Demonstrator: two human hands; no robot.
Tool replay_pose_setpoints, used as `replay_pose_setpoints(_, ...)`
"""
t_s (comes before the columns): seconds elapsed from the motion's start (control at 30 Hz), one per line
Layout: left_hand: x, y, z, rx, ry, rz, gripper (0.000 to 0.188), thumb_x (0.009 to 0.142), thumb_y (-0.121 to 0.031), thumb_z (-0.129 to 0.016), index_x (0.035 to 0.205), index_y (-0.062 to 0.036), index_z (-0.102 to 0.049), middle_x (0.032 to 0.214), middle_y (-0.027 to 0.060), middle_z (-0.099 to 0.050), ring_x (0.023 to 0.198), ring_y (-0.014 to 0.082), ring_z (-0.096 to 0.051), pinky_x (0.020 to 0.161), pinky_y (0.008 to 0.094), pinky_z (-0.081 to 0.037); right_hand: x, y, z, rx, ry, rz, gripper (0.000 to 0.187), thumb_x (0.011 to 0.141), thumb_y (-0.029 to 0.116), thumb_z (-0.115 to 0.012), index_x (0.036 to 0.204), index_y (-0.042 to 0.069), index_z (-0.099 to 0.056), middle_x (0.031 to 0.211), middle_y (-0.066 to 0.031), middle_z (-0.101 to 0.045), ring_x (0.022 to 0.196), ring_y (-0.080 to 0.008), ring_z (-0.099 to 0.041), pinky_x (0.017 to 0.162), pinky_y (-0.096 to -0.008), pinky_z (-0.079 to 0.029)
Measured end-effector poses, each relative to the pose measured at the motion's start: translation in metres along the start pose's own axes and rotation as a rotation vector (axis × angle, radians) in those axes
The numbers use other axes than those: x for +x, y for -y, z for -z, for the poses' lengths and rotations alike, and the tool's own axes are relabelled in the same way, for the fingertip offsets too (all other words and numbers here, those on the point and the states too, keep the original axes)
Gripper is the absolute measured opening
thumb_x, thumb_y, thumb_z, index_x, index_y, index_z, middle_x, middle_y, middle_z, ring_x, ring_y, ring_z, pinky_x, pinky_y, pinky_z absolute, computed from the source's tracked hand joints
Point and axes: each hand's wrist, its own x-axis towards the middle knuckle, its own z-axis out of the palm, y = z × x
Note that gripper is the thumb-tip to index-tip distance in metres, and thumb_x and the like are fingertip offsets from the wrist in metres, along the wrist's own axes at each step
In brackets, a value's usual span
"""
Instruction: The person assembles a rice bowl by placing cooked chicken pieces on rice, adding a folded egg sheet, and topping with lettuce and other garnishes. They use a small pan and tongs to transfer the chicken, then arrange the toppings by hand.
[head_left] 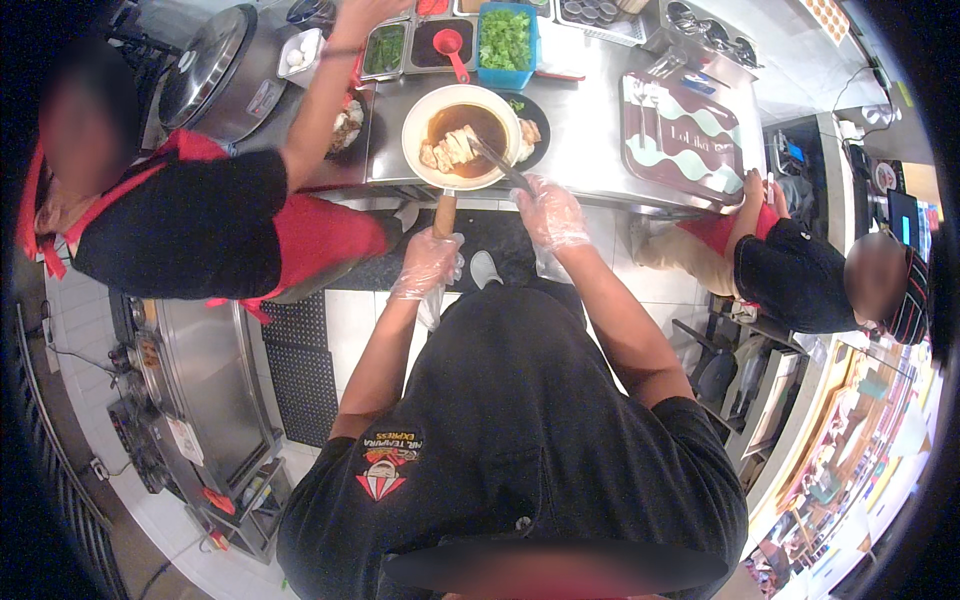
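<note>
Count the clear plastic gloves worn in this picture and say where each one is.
2: the left-hand glove, gripping the wooden pan handle, and the right-hand glove, holding the tongs. Others may be hidden.

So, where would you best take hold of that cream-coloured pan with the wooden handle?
Probably by the wooden handle, coming from the person's side, where the left hand is gripping it. The handle is long and straight and points toward the person's body, clear of the brown sauce. The round rim of the pan looks like a poorer hold, with food just inside.
</note>
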Motion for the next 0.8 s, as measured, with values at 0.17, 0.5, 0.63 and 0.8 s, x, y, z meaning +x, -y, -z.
replay_pose_setpoints(0.17,0.004,0.006,0.001,-0.125,0.031,0.044,0.017,0.090,-0.017,-0.072,0.087,-0.0059,-0.059,0.061,0.0002,-0.057,0.046,0.0092,-0.054,0.041,0.0258,-0.042,0.006,-0.017,0.001,0.031,-0.185,0.080,0.042,0.098,0.036,-0.060,0.129,0.008,-0.066,0.108,-0.0230,-0.072,0.105,-0.0422,-0.067,0.093,-0.0473,-0.052)
replay_pose_setpoints(0.5,0.007,0.013,0.006,-0.096,-0.014,0.000,0.021,0.093,-0.021,-0.071,0.088,-0.0054,-0.059,0.061,-0.0007,-0.055,0.046,0.0089,-0.052,0.042,0.0261,-0.043,0.030,-0.067,0.015,-0.068,-0.075,-0.130,0.047,0.098,0.039,-0.056,0.134,0.009,-0.064,0.115,-0.0242,-0.070,0.110,-0.0418,-0.066,0.097,-0.0497,-0.051)
replay_pose_setpoints(0.63,0.008,0.009,0.006,-0.041,-0.032,0.020,0.020,0.094,-0.021,-0.071,0.088,-0.0056,-0.059,0.061,-0.0009,-0.056,0.046,0.0087,-0.052,0.043,0.0255,-0.043,0.041,-0.080,0.001,-0.150,-0.084,-0.158,0.047,0.098,0.038,-0.055,0.134,0.010,-0.064,0.121,-0.0243,-0.068,0.115,-0.0408,-0.065,0.100,-0.0490,-0.050)
replay_pose_setpoints(0.8,0.009,0.009,0.006,-0.089,-0.043,0.026,0.022,0.090,-0.020,-0.073,0.083,-0.0047,-0.058,0.060,0.0008,-0.056,0.045,0.0103,-0.053,0.042,0.0277,-0.043,0.043,-0.083,-0.002,-0.089,-0.055,-0.168,0.050,0.097,0.039,-0.057,0.133,0.006,-0.064,0.124,-0.0248,-0.067,0.118,-0.0405,-0.063,0.103,-0.0483,-0.049)
